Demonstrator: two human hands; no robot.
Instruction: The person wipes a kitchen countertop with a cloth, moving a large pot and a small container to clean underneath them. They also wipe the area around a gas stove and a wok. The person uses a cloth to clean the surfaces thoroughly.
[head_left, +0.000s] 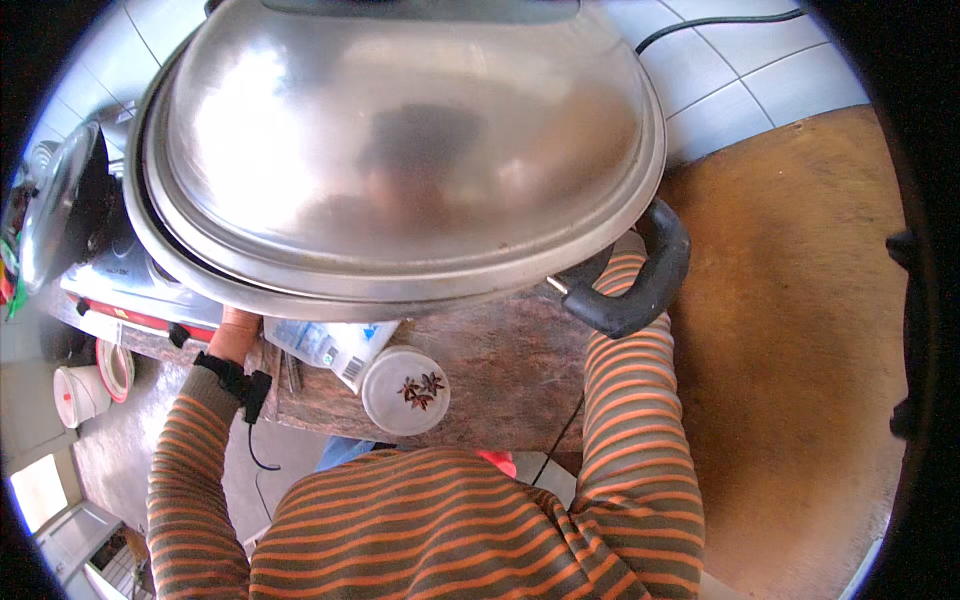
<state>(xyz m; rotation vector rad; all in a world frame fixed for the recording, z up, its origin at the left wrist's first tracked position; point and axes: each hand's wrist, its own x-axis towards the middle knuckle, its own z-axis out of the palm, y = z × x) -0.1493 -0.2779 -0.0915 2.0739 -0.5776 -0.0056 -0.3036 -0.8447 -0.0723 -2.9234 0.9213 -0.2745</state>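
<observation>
A large steel pot or wok with a domed metal lid (420, 150) fills the upper middle of the head view, very near the camera. Its black side handle (637, 285) sticks out at the lower right. My left hand (238, 330) reaches under the rim at the left; only its wrist end shows, and the fingers are hidden. The right forearm goes up behind the black handle, with the right hand out of sight behind the vessel. Below the rim, a round white lid or dish (390, 405) bears several star anise pods (420, 390), beside a printed plastic packet (360, 349).
A gas stove (150, 292) stands at the left, with another glass lid (67, 202) tilted above it. A brown wooden board (787, 337) covers the right side. White tiles and a black cable (712, 21) lie at the back; a white bucket (79, 394) is at the lower left.
</observation>
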